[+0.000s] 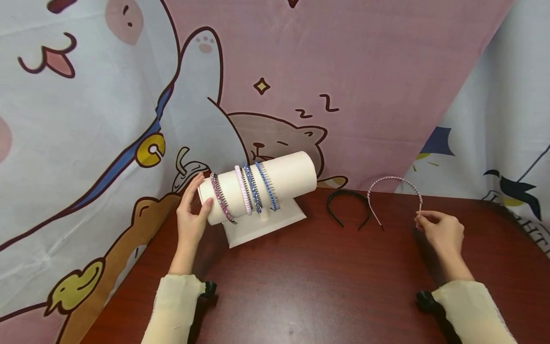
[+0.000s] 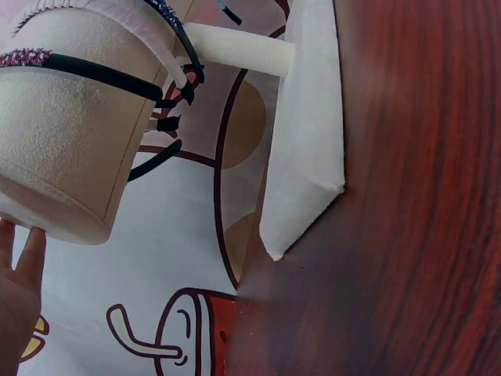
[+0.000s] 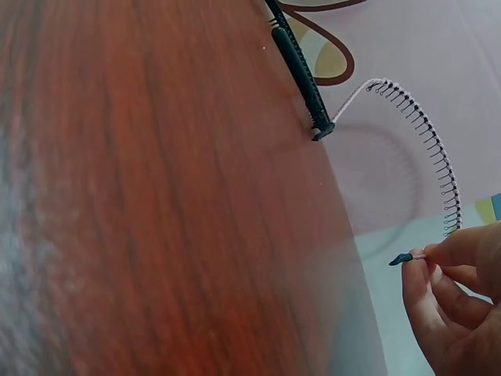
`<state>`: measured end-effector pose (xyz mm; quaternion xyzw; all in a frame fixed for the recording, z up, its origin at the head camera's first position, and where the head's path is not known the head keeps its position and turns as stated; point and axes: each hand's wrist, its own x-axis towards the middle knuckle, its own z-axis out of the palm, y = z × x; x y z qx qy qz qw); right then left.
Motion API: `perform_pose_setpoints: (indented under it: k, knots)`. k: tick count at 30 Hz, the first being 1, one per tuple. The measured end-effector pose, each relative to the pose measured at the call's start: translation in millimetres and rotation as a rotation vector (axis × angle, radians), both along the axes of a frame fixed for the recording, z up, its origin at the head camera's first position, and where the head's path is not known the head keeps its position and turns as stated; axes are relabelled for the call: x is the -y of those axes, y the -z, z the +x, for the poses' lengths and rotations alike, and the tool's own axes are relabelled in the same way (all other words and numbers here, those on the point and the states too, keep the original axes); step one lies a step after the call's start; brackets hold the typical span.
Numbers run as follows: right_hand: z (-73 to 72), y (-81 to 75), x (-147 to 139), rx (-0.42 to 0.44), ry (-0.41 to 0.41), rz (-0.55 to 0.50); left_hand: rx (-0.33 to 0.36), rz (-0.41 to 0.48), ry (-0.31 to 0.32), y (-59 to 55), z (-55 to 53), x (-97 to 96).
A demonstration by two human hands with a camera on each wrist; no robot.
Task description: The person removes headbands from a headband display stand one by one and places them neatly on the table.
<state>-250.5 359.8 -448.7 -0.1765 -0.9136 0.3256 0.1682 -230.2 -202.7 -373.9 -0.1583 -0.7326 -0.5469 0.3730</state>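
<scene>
My left hand (image 1: 191, 222) touches the left end of a white padded roll display stand (image 1: 292, 174), its fingers nearly straight against the end rim. Round the roll sit several headbands: a pink glittery one (image 1: 220, 198), a pale pink one (image 1: 242, 191), and blue ones, including a thin toothed blue headband (image 1: 267, 186). At the right, my right hand (image 1: 442, 234) pinches one tip of a thin pink beaded headband (image 1: 395, 178) between thumb and fingers. Small wire teeth line its inner side (image 3: 446, 176). A black headband (image 1: 347, 192) lies beside it on the table.
The dark red-brown wooden table (image 1: 309, 286) runs back to a cartoon-printed cloth (image 1: 365, 71). A flat white base (image 1: 268, 224) carries the roll on a short post (image 2: 239, 51). More printed cloth (image 1: 515, 119) hangs at the right.
</scene>
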Motion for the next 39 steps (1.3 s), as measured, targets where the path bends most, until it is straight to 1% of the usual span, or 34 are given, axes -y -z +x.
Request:
perform_pose_setpoints:
  k: [6, 11, 26, 34, 39]
  knots:
    - [-0.4, 2.3, -2, 0.023, 0.007, -0.009, 0.002, 0.0, -0.004, 0.6, 0.1, 0.5]
    - [-0.8, 3.6, -3, 0.024, 0.006, -0.031, 0.001, 0.002, -0.001, 0.6, 0.3, 0.2]
    - [0.3, 6.1, -8, 0.092, 0.021, -0.074, -0.021, -0.006, -0.004, 2.6, -1.9, 1.0]
    - [-0.6, 9.7, -13, 0.122, 0.012, -0.129, -0.014, 0.0, -0.001, 2.4, -1.7, 0.6]
    - [-0.1, 11.2, -13, 0.128, 0.009, -0.134, -0.015, 0.003, 0.001, 2.1, -2.1, 0.3]
